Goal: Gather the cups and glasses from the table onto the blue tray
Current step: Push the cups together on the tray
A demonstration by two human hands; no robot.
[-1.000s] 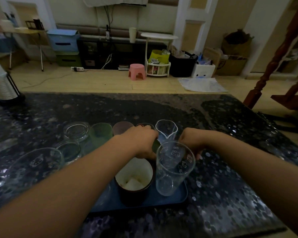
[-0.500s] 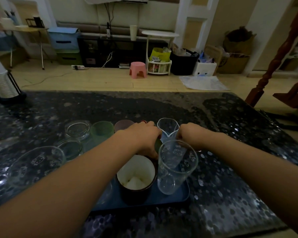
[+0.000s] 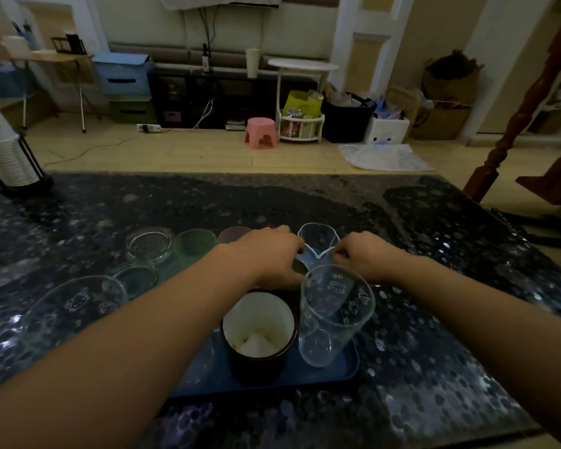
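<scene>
The blue tray (image 3: 348, 372) lies near the table's front edge. It holds a dark mug (image 3: 258, 333) with a white inside and a tall clear printed glass (image 3: 336, 315). My left hand (image 3: 266, 257) is closed over a green cup (image 3: 300, 268), mostly hidden, just beyond the mug. My right hand (image 3: 366, 257) pinches the rim of a clear spouted glass (image 3: 316, 239) standing beyond the tray. Further left on the table are a purple cup (image 3: 232, 234), a green cup (image 3: 193, 247), a glass jar (image 3: 148, 244), a small glass (image 3: 135, 277) and a large printed glass (image 3: 75, 306).
A stack of paper cups in a black holder (image 3: 4, 153) stands at the table's far left corner. A wooden post (image 3: 515, 124) rises beyond the right edge. The dark speckled tabletop (image 3: 450, 335) stretches to the right of the tray.
Both hands have edged slightly away from me. My right hand's fingers have come up from behind the tall glass to the spouted glass's rim. The cups have not moved.
</scene>
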